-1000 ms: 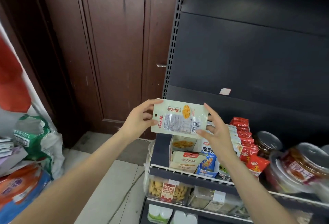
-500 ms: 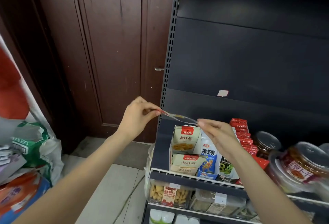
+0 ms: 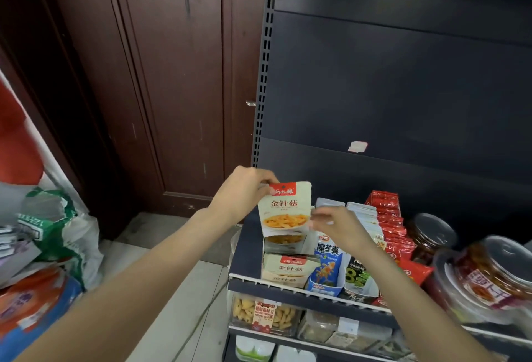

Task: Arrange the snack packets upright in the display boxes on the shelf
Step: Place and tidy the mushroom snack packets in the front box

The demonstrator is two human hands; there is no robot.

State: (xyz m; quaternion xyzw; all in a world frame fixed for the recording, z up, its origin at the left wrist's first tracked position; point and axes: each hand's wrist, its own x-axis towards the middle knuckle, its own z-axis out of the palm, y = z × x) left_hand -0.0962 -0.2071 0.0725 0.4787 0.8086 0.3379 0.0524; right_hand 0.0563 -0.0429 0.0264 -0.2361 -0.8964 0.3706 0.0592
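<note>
A cream snack packet (image 3: 285,209) with a red top band and a picture of yellow mushrooms stands upright, front facing me, just above the cream display box (image 3: 286,271) at the shelf's left end. My left hand (image 3: 244,197) grips the packet's top left corner. My right hand (image 3: 331,225) pinches its right edge. Another packet of the same kind shows inside the box below it.
Right of the cream box stand a blue box (image 3: 325,272), a dark green box (image 3: 359,278), a row of red packets (image 3: 391,232) and glass jars (image 3: 489,272). The dark shelf (image 3: 288,286) has a white front rail. A brown door and bags lie left.
The packet turned from its back facing me, through edge-on, to its front facing me and upright. Both hands lowered it toward the cream box.
</note>
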